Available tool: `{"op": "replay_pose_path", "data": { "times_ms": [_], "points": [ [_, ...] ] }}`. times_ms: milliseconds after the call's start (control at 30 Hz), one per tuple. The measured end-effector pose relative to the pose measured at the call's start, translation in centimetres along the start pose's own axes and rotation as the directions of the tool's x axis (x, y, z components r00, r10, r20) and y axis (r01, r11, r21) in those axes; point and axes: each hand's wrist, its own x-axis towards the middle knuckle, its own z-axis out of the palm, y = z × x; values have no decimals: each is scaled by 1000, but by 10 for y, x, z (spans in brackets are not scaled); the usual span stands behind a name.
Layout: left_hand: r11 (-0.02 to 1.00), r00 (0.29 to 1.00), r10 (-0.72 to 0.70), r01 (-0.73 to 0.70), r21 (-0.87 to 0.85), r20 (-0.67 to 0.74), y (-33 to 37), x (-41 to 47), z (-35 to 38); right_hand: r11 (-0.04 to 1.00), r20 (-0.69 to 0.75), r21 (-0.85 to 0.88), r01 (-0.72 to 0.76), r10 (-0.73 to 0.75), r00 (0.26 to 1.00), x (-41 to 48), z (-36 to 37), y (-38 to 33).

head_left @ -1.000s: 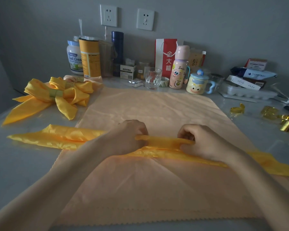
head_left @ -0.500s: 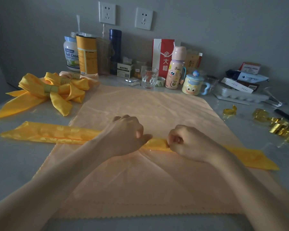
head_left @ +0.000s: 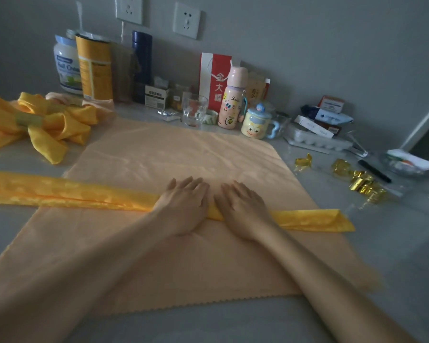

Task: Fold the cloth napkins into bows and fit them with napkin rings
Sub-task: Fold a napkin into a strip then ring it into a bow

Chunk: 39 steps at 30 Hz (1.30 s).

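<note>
Two flat hands, left hand [head_left: 183, 206] and right hand [head_left: 243, 209], press the folded yellow napkin strip [head_left: 72, 194] mid-length, fingers straight and released, strip lying under both palms.

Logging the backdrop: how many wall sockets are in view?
2. One wall socket, cut by the frame's top edge, above the blue flask; the other right of it, up-left of the red bag. More possibly off-frame.

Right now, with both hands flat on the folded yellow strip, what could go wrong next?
The glossy yellow napkin strip may spring open once the left hand and right hand lift. The loose peach cloth beneath could slide or bunch. The gold rings lie off to the right, so reaching may release the fold.
</note>
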Motion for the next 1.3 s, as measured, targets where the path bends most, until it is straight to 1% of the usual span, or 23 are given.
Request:
{"op": "replay_pose_path", "data": {
  "times_ms": [100,167,367,467,500,533,567,600,633,667,700,733,800,833,867,900,967,1067,1133,1200,1233,1267,1300],
  "points": [
    [1000,1000,0,0,-14,14,1,-1,0,992,35,22,-122,121,992,-15,-9,17],
    [1000,1000,-2,2,-18,22,2,-1,0,979,46,3,-204,204,978,-29,-13,36],
    [1000,1000,26,-26,-14,6,2,-4,-1,907,77,-4,-421,420,904,-69,-24,101],
    [998,998,41,-42,-42,-40,1,-7,1,845,91,32,-534,530,843,-85,-29,128],
    [996,995,63,-68,-66,-83,1,-7,1,823,74,20,-568,565,822,-89,-34,135],
    [989,980,124,-134,-57,-157,1,-8,3,812,37,-20,-583,583,811,-91,-37,139],
    [971,936,234,-239,12,-265,3,-7,4,816,-43,-78,-572,571,820,-94,-42,142],
    [943,888,332,-321,89,-318,7,-5,5,836,-136,-123,-535,520,843,-96,-48,142],
    [911,836,412,-379,162,-362,9,-3,7,873,-208,-120,-473,444,872,-95,-53,139],
    [889,801,457,-409,204,-387,11,-4,5,919,-242,-77,-388,360,901,-93,-56,136],
    [874,782,486,-429,230,-391,13,-5,3,954,-240,5,-298,291,926,-91,-60,129],
    [872,780,489,-433,229,-389,13,-5,3,967,-206,112,-229,248,946,-89,-62,121],
    [876,789,482,-429,220,-381,14,-6,0,935,-118,294,-200,243,963,-84,-68,107],
    [882,800,471,-414,226,-373,15,-6,-1,916,-77,339,-216,256,964,-82,-71,102],
    [902,834,429,-380,204,-347,17,-7,-4,912,-34,337,-234,260,965,-79,-74,98],
    [931,873,365,-338,140,-324,22,-8,-6,923,3,299,-240,251,968,-76,-77,95],
    [976,958,207,-217,-27,-196,26,-11,-15,958,42,200,-204,200,979,-70,-79,84],
    [970,997,39,-55,-236,-74,26,-14,-22,990,101,56,-127,121,988,-64,-76,65],
    [949,998,-20,40,-313,65,26,-12,-31,995,142,-12,-97,97,985,-61,-78,55],
    [933,969,-41,124,-338,242,25,-3,-37,994,184,-69,-83,94,978,-61,-85,44],
    [911,946,-54,177,-373,319,26,1,-41,995,215,-65,-75,87,973,-63,-91,37],
    [869,930,-53,222,-443,364,24,3,-42,997,263,3,-79,75,962,-66,-95,28],
    [819,918,-53,265,-509,393,21,5,-43,986,312,136,-97,50,949,-70,-99,16]
  ]
}}
